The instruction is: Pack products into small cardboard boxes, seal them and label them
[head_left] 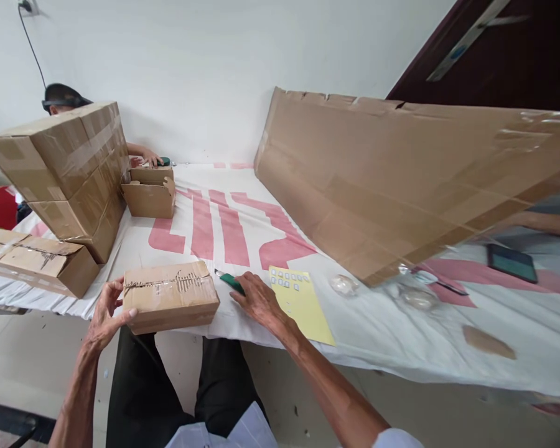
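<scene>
A small cardboard box (170,302) lies at the table's front edge, with torn, ragged cardboard and clear tape along its top seam. My left hand (106,314) grips its left end, the thumb on the near side and the fingers at the far corner. To the right of the box, my right hand (256,300) is closed on a green utility knife (232,283), whose blade points left toward the box's far right corner. The knife is low over the cloth; I cannot tell whether it touches it. Just right of that hand lies a yellow sheet (303,305) with small pale stickers.
Stacked cartons (74,168) stand at the left, near an open box (149,198) and a co-worker's hand (152,157). A big cardboard panel (401,180) rises at the right. Tape rolls (344,284), a phone (512,262) and another person's arm (546,223) are there too.
</scene>
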A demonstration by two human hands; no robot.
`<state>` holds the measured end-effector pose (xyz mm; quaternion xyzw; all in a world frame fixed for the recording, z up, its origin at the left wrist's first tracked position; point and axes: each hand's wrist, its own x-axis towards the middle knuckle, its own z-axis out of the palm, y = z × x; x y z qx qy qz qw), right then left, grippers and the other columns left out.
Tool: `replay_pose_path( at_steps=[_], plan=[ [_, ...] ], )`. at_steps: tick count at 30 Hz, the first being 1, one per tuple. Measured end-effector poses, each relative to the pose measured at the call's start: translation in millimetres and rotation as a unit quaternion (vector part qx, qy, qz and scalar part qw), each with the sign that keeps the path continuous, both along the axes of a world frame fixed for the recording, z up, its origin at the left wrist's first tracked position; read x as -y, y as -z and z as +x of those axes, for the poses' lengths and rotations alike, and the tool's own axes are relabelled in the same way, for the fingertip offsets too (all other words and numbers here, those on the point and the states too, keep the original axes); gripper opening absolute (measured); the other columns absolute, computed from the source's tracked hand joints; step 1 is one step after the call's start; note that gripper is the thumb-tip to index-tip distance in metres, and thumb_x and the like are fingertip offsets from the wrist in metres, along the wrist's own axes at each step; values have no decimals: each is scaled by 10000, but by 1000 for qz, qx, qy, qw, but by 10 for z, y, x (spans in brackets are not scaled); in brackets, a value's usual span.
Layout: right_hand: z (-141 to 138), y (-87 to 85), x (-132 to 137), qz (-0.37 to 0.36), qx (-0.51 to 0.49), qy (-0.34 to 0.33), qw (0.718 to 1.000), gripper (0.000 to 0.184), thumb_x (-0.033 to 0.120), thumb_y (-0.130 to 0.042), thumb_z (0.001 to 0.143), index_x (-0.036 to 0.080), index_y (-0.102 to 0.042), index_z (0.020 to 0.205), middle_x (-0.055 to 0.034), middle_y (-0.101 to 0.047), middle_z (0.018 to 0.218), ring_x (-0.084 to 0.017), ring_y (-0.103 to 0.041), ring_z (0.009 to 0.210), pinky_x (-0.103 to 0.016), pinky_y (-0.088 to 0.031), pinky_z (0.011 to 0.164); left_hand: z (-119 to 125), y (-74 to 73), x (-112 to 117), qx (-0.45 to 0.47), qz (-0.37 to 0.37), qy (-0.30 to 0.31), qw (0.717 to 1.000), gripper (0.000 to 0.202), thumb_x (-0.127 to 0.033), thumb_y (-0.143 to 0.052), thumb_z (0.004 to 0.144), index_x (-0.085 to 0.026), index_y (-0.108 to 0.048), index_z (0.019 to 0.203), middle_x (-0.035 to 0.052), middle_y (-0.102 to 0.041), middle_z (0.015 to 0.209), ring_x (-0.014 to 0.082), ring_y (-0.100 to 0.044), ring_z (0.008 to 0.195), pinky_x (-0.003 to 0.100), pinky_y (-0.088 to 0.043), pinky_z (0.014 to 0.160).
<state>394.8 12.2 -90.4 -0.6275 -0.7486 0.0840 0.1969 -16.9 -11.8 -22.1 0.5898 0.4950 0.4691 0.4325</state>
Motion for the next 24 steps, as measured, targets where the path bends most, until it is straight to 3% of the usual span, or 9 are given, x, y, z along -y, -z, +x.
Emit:
replay_pose_path(
  at_steps=[6,12,17,19,21,24],
  plan=[
    [1,98,-61,-31,70,23,997,190,151,-546,982,246,-697,1045,-107,-669,1124,-285,-608,1075,-357,-449,844,35,-15,39,-7,12,23,1000,555,-509,-901,738,-271,-505,1046,140,-569,1569,370,-565,1440,487,-535,1076],
    [-3,81,-64,-40,130,25,990,215,221,-585,987,187,-646,1191,-124,-662,1233,-287,-586,1132,-354,-417,889,40,-78,70,-26,9,51,998,579,-501,-891,773,-276,-494,1129,144,-496,1605,358,-537,1456,473,-510,1118],
    [-7,94,-92,-41,81,52,995,170,207,-514,986,203,-645,1095,-115,-686,1142,-261,-629,1041,-329,-423,824,63,-188,68,-78,0,41,996,554,-588,-857,771,-259,-574,1115,147,-499,1596,392,-523,1458,537,-508,1135],
    [-16,-27,-112,0,7,79,997,207,244,-438,1007,206,-639,1037,-106,-682,1034,-250,-634,921,-328,-431,760,87,-207,64,-80,0,38,996,519,-594,-847,779,-253,-593,1076,147,-495,1613,399,-510,1475,554,-502,1142],
    [-46,-272,-121,43,-85,89,991,258,293,-394,1017,209,-635,979,-80,-668,906,-236,-612,803,-325,-436,705,126,-218,60,-64,0,40,997,476,-568,-856,782,-243,-595,1011,142,-494,1628,396,-502,1488,546,-501,1148],
    [-164,-800,-89,31,-201,-17,979,316,410,-441,1037,206,-670,958,-35,-666,797,-208,-594,725,-303,-446,655,194,-220,57,-16,1,47,999,436,-517,-867,785,-232,-578,945,133,-539,1583,370,-559,1434,508,-530,1124]
  ],
)
